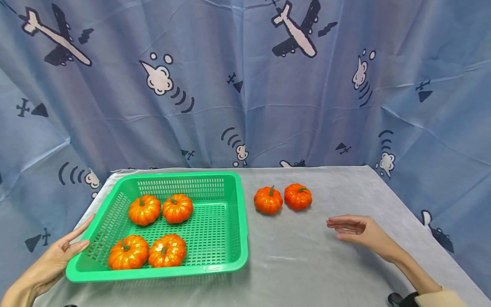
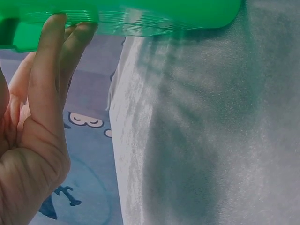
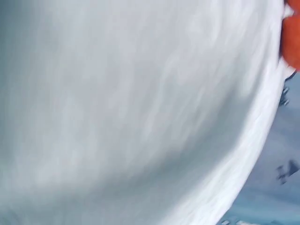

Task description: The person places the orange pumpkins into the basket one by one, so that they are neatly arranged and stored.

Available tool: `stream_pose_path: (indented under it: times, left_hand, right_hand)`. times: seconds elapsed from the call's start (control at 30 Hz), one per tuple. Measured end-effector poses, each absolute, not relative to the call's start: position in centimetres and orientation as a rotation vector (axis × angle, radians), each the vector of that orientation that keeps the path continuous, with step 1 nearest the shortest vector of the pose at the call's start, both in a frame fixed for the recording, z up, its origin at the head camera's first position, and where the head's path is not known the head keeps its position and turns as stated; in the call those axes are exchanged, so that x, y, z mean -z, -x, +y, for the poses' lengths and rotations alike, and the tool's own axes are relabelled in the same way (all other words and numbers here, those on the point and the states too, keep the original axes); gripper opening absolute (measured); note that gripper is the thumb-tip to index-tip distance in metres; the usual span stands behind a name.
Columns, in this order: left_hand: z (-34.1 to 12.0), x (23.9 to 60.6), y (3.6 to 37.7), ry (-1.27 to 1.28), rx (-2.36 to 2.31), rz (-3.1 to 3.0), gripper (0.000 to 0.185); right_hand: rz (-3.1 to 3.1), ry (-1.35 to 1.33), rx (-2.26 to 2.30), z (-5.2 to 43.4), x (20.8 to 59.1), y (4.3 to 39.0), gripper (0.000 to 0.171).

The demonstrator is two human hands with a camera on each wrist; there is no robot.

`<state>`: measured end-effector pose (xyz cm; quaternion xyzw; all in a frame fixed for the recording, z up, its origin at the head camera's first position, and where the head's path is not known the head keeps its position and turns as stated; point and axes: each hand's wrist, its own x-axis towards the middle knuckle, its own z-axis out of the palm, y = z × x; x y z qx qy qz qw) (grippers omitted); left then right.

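**Hands at the basket and beside the loose pumpkins**

Left hand (image 1: 57,258) rests against the near-left corner of the green basket (image 1: 230,221). Its fingers (image 2: 47,70) are straight and relaxed, and their tips touch the underside of the basket rim in the left wrist view; the thumb points up along the left wall. The hand grips nothing.

Right hand (image 1: 356,230) hovers low over the table (image 1: 326,273), palm down, fingers extended and held together, pointing left. It holds nothing and touches nothing visible. Its forearm runs in from the lower right, with a beige sleeve (image 1: 445,298) at the frame edge.

The basket is rigid plastic, rectangular, with a rounded solid rim and perforated walls and floor. It sits on the left half of the table. Four small orange pumpkins lie inside in two pairs: near-left pumpkin (image 1: 128,252) touching near-right pumpkin (image 1: 167,250), and behind them far-left pumpkin (image 1: 144,209) beside far-right pumpkin (image 1: 177,208). Each is ribbed, glossy and has a green stem.

Two loose pumpkins (image 1: 282,198) stand side by side on the table, right of the basket and beyond the right hand.

The table carries a pale grey, matte, slightly creased cloth. A blue curtain (image 1: 245,85) printed with aeroplanes and clouds hangs behind.
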<state>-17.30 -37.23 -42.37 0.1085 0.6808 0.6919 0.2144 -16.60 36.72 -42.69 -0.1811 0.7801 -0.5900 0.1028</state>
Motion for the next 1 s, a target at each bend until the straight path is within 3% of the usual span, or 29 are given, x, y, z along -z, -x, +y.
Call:
stream_pose_path:
  times: [0.17,0.5,0.8,1.0]
  left_hand:
    - [-37.1,42.5,17.4,-0.159,-1.824,2.052,0.061]
    - [-37.3,42.3,17.1,-0.386,-1.970,1.767,0.057]
    - [-37.1,42.1,17.1,-0.422,-1.980,1.743,0.058]
    - [-37.1,42.4,16.8,-0.317,-1.915,1.928,0.058]
  right_hand:
    - [2.296,0.457,1.693,39.4,43.7,18.0,0.048]
    - [2.159,0.522,1.630,42.3,45.0,22.7,0.066]
    - [2.147,0.447,1.590,41.4,45.3,26.2,0.074]
    - [2.288,0.455,1.479,39.1,45.2,27.8,0.089]
